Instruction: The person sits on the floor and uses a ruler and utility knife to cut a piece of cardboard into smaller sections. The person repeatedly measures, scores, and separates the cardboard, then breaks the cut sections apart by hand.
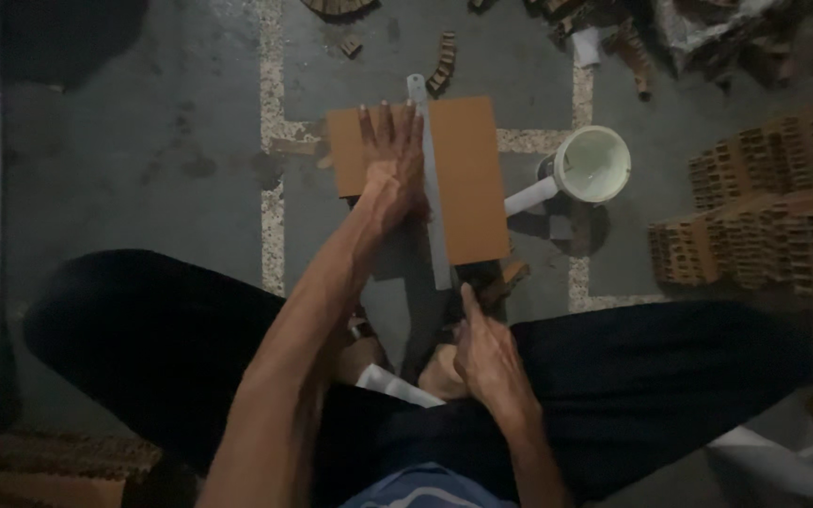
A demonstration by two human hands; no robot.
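Left hand (pixel 390 165) pressed flat, fingers spread, on brown sheet (pixel 425 174) beside metal ruler (pixel 432 188); right hand (pixel 489 356) near ruler's lower end, grip state unclear.

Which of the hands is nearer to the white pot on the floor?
Left, though not by much. The left hand lies flat on the brown board, to the left of the white pot. The right hand is lower, near the ruler's end.

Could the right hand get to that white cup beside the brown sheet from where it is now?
Probably yes. The right hand rests near the lower end of the ruler, and the white cup stands on bare floor right of the brown sheet, with nothing visible between them.
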